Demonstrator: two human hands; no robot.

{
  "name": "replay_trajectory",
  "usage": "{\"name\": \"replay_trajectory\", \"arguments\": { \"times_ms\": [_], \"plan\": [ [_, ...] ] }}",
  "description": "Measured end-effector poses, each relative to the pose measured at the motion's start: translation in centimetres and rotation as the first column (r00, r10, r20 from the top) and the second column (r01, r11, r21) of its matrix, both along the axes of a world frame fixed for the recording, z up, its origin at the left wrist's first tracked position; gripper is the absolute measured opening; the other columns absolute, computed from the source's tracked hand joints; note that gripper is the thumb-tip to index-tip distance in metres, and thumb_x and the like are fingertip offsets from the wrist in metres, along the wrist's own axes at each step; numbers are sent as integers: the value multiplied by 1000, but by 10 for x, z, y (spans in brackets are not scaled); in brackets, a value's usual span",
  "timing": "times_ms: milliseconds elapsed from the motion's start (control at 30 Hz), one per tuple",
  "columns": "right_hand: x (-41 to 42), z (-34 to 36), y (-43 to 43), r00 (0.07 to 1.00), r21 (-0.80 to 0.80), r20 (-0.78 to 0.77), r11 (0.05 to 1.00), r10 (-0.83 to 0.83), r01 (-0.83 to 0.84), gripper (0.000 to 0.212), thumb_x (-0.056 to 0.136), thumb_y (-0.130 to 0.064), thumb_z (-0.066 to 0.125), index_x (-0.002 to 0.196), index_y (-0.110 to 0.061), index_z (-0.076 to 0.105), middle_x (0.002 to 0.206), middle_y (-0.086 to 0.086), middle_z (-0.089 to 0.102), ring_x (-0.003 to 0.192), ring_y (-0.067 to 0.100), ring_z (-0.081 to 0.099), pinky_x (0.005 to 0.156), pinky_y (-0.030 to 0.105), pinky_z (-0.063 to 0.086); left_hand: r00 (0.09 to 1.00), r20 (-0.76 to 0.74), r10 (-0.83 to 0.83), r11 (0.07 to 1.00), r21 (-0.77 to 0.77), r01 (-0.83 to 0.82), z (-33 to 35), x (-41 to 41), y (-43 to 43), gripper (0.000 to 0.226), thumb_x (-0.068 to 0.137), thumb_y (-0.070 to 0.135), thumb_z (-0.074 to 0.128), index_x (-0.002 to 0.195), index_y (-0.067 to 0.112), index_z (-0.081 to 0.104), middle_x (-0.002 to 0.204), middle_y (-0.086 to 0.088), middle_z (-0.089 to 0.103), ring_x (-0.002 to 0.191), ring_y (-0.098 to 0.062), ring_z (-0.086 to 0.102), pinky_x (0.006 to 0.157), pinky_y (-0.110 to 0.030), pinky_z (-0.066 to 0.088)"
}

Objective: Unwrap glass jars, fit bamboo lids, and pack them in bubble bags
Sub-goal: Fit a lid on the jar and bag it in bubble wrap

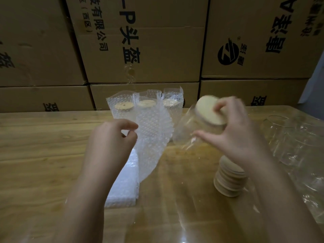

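Clear glass jar (191, 130) with a round pale bamboo lid (208, 111) already on it is held tilted above the wooden counter (43, 146). The right hand (235, 134) grips it, fingers curled over the lid and the jar's neck. The left hand (112, 137) pinches the edge of a translucent bubble bag (152, 137), which hangs just beside the jar.

Progress, judged: this jar is unwrapped and lidded, bagging is not yet done. Three packed jars (146, 104) stand in a row at the back of the counter, each lidded and inside its bubble bag.

Left to do: the pile of flat bubble bags (122, 186) lies under the left wrist, count not readable. One stack of bamboo lids (229, 179) sits below the right hand, roughly ten, edges too blurred for an exact count. Bare glass jars (287, 137) sit at the far right among clear wrap, at least two, the rest unclear. So the task looks to be in its early part.

Brown cardboard boxes (149, 41) are stacked behind the counter.
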State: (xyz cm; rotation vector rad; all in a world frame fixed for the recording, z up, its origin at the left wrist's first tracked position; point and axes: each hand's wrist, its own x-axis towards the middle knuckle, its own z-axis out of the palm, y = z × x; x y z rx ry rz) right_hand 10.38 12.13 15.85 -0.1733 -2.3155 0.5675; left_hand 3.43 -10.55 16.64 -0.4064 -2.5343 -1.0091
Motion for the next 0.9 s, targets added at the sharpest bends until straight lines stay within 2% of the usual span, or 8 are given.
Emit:
{"name": "replay_trajectory", "arguments": {
  "times_ms": [67,200,267,400,467,600,800,900],
  "plan": [
    [7,7,3,968,-146,-240,989,-71,36,61,62,-56,71,104,-35,33,114,-11,38,93,9,50,67,26,50,999,-3,-42,999,-31,42,-2,2,5,20,92,16,58,102,24,73,79,18,59,53,6,50,46,-8,36],
    [21,20,-1,801,-363,-597,901,-31,-236,60,70,-43,79,108,-28,35,110,-8,47,94,-9,55,73,12,50,992,-6,-125,991,-52,124,-4,6,17,18,92,18,59,105,21,72,106,12,62,68,5,53,56,-7,36],
    [25,26,-4,768,-446,-640,804,21,-393,60,69,-45,80,107,-26,39,106,-5,53,97,3,60,81,29,56,989,-4,-147,987,-64,146,-6,8,21,19,92,20,60,107,20,71,109,12,60,70,5,53,60,-5,35],
    [28,31,-14,783,-528,-584,632,215,-567,60,62,-49,81,105,-28,45,95,-6,62,93,18,66,82,50,57,986,9,-167,984,-61,167,-7,8,23,19,90,21,63,108,23,69,109,13,60,68,6,53,58,-7,34],
    [29,30,-20,824,-492,-502,696,263,-523,59,59,-50,81,102,-32,46,99,-3,61,97,21,65,83,49,56,988,13,-154,987,-34,155,-6,8,21,18,89,20,64,106,22,69,104,13,60,67,6,53,56,-8,34],
    [31,30,-24,890,-395,-371,822,265,-410,59,59,-53,82,99,-38,42,99,-8,58,82,-1,64,61,12,49,992,-2,-126,992,-29,126,-4,5,14,20,90,18,63,109,19,69,112,13,58,67,4,52,58,-8,34],
    [30,28,-27,948,-296,-201,907,247,-299,56,56,-57,75,96,-44,38,112,-10,55,86,12,64,70,25,55,985,16,-171,985,40,170,0,9,13,21,91,17,61,109,23,69,102,22,56,71,5,55,61,-5,39],
    [35,30,-30,957,-118,-166,958,240,-261,56,60,-57,73,100,-40,37,107,-18,50,92,2,55,72,18,47,964,-3,-265,960,92,264,2,18,23,23,90,18,60,110,25,69,100,22,58,72,7,55,64,-2,40]
  ]
}}
